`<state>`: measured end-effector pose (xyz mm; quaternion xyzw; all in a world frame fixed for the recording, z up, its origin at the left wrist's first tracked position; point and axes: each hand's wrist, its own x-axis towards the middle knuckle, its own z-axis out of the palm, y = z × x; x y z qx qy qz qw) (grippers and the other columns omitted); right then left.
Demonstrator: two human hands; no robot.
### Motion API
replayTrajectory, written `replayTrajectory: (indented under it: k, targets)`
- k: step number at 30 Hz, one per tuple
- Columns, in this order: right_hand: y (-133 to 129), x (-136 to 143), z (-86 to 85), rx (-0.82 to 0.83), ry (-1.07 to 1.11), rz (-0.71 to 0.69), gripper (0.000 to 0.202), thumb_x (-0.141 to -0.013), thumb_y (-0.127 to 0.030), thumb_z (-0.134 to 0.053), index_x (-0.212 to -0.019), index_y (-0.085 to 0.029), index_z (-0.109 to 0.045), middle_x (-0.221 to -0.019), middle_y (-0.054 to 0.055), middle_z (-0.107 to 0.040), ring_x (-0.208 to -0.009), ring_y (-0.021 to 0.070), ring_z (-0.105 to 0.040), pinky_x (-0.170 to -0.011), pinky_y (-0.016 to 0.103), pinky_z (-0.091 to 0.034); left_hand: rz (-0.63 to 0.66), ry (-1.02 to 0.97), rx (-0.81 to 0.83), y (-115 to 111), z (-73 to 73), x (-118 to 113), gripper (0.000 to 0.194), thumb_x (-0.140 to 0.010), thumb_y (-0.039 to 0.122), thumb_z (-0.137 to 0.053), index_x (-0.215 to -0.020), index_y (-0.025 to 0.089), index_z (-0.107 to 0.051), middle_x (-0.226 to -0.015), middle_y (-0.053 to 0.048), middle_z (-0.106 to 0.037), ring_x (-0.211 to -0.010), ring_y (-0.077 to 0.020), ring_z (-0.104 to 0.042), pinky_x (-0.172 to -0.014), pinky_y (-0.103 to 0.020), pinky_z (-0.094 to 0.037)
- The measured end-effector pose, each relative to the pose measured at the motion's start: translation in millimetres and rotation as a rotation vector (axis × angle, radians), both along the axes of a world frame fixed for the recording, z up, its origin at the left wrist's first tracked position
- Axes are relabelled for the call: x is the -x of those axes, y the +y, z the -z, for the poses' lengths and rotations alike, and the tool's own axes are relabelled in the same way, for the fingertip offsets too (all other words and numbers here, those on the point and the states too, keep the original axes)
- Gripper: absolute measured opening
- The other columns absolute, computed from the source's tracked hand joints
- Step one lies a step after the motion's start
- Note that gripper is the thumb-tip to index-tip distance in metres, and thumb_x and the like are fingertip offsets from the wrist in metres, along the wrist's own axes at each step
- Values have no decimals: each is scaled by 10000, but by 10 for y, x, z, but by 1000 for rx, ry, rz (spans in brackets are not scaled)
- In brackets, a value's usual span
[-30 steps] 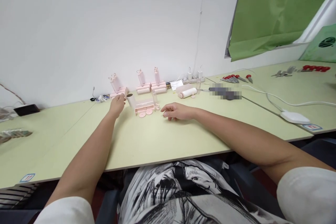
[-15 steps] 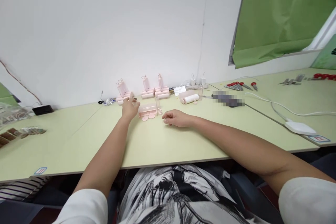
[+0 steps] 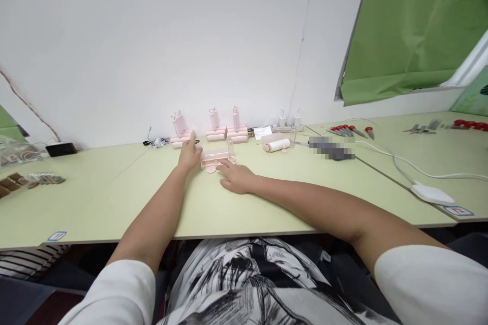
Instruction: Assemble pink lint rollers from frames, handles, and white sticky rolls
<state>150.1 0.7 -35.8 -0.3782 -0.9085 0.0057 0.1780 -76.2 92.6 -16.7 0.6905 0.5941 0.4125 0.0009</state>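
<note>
My left hand [image 3: 189,156] rests at the left end of a pink and clear plastic case [image 3: 215,154], fingers apart, with nothing visible in it. Close in front of the case, my right hand [image 3: 238,177] lies low over the table. Its fingers stretch onto the spot beside a flat pink disc [image 3: 211,169], with the thumb held apart. The fingertips hide what lies directly under them. Behind my left hand is a pink roller unit [image 3: 182,139] with a clear upright holder.
Two more pink roller units [image 3: 216,134] stand along the wall. Right of them lie a white roller [image 3: 277,145], a power strip [image 3: 287,128] and red-handled tools [image 3: 345,130]. A white cable leads to a white adapter [image 3: 432,193]. A black box [image 3: 61,149] sits far left.
My right hand has moved left to the front of the case, covering one of two pink discs. My left hand has stayed by the case. The view has shifted slightly.
</note>
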Motion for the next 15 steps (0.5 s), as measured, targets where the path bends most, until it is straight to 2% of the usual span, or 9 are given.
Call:
replayTrajectory:
  k: [4,6,8,11,15]
  targets:
    - [-27,72,-61,22,-108,47,352,-949,-353,-408,-1176,-149,-583,-1197,155,-626,-1041,293,-611,-798,395,-477,-99,-49,24,-48,-73,19,248,-835,329,-533,-1016,181,-615,-1020,-135,-645,-1020,-301,-595,-919,-435,-458]
    - [-104,33,-91,13,-130,37,296,-947,-326,-418,-1097,-154,-607,-1120,138,-643,-977,273,-624,-748,358,-462,-165,-130,-55,-95,-146,27,197,-813,352,-570,-932,196,-586,-971,-121,-646,-957,-294,-606,-876,-428,-464]
    - [-200,-36,-117,0,-131,24,255,-941,-283,-431,-1077,-160,-608,-1073,121,-642,-913,246,-628,-710,329,-439,-183,-260,-154,-151,-225,23,225,-784,367,-614,-924,210,-535,-944,-85,-636,-846,-243,-609,-825,-394,-473]
    - [-309,-147,-156,8,-122,6,218,-937,-227,-439,-1043,-170,-621,-1011,103,-642,-880,221,-619,-703,303,-411,-98,-480,-270,-244,-328,-28,323,-754,364,-646,-978,218,-466,-913,-36,-604,-713,-158,-578,-732,-315,-476]
    - [-298,-227,-193,79,-114,22,225,-922,-263,-491,-1050,-170,-651,-1076,117,-630,-884,217,-615,-711,294,-400,156,-605,-317,-387,-397,-202,350,-757,346,-621,-1024,220,-433,-873,-11,-581,-683,-125,-563,-644,-255,-461]
